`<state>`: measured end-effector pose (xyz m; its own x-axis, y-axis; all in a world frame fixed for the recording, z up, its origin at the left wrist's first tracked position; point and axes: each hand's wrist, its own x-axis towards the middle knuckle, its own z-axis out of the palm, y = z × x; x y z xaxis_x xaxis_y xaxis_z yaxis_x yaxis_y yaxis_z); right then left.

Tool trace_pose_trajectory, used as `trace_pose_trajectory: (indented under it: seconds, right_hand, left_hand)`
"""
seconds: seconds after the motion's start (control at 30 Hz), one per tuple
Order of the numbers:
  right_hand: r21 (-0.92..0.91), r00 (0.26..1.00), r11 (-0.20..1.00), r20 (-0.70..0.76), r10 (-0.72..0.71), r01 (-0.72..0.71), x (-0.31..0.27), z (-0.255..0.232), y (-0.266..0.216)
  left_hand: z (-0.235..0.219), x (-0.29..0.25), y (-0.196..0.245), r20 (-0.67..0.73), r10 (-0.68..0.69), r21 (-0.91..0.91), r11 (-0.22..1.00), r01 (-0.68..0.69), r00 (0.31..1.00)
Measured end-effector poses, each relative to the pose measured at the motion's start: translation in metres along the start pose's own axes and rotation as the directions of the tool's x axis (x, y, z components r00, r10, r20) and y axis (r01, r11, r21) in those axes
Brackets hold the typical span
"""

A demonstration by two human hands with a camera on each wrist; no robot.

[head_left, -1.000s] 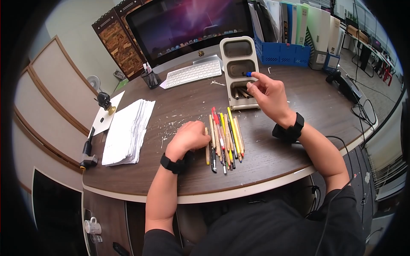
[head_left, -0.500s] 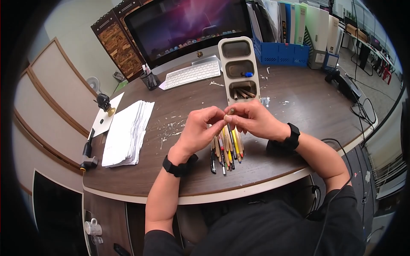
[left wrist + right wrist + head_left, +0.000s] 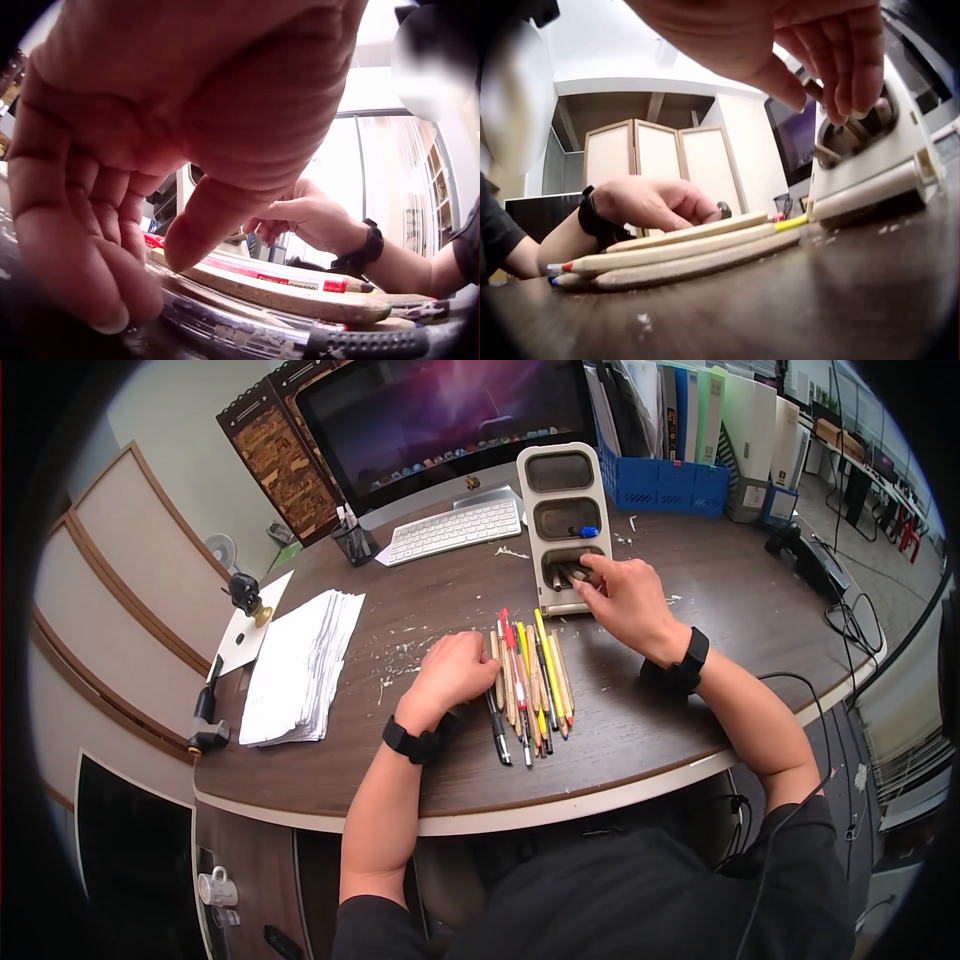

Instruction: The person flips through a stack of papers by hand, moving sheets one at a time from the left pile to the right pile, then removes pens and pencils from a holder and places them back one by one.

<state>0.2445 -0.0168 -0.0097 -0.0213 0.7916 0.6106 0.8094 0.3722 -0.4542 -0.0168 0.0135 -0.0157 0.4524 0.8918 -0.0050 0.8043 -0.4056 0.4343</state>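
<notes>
In the head view my left hand (image 3: 455, 670) lies at the left edge of a bunch of pencils and pens (image 3: 530, 690). Its fingers are loosely bent. The left wrist view shows the thumb over a wooden pencil (image 3: 300, 296), apart from the index fingertip, with a clear-barrelled pen (image 3: 232, 334) just below. My right hand (image 3: 630, 595) reaches over the nearest compartment of a beige three-compartment organizer (image 3: 542, 602). Its thumb and fingers pinch a pencil (image 3: 814, 91) there, seen in the right wrist view. Other pencils (image 3: 558, 577) lie in that compartment, partly hidden by the fingers.
A blue-capped pen (image 3: 588, 532) lies in the middle compartment. Behind stand a keyboard (image 3: 455, 532), a monitor (image 3: 450, 430) and a mesh pen cup (image 3: 354, 545). A paper stack (image 3: 300, 670) is at left. Pale shavings (image 3: 395, 660) dot the desk.
My left hand lifted a pencil from the bunch's left edge and met my right hand above the bunch. Now my left hand is back at the bunch, my right hand at the organizer with a pencil.
</notes>
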Motion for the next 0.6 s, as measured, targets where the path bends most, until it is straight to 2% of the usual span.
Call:
trace_pose_trajectory:
  seconds: [0.03, 0.1, 0.23, 0.3, 0.43, 0.6]
  right_hand:
    - [-0.001, 1.0, 1.0, 0.0, 0.0, 0.0, 0.0, 0.001, 0.002]
    - [-0.04, 0.992, 0.995, -0.086, -0.09, 0.087, 0.0, 0.003, 0.005]
    - [-0.048, 0.991, 0.998, -0.121, -0.054, 0.049, 0.002, -0.003, 0.002]
    - [-0.057, 0.985, 0.995, -0.15, -0.084, 0.077, 0.001, -0.003, 0.002]
    - [-0.029, 0.985, 0.997, -0.153, -0.073, 0.069, 0.001, -0.002, -0.001]
    - [-0.007, 0.975, 0.988, -0.161, -0.154, 0.155, -0.003, 0.003, -0.003]
  left_hand:
    - [-0.001, 0.0, 0.002, 0.0, 0.001, 0.0, 1.0, -0.001, 1.0]
    - [-0.002, -0.002, 0.007, 0.002, 0.001, 0.054, 0.999, -0.001, 1.0]
    - [0.006, 0.002, -0.001, -0.043, 0.024, 0.085, 0.996, -0.02, 0.999]
    - [0.008, 0.001, -0.001, -0.117, 0.042, 0.073, 0.997, -0.033, 0.992]
    - [0.003, 0.0, 0.004, -0.087, 0.004, 0.063, 0.998, 0.001, 0.996]
    - [0.007, 0.0, -0.001, -0.116, 0.014, 0.109, 0.994, -0.001, 0.993]
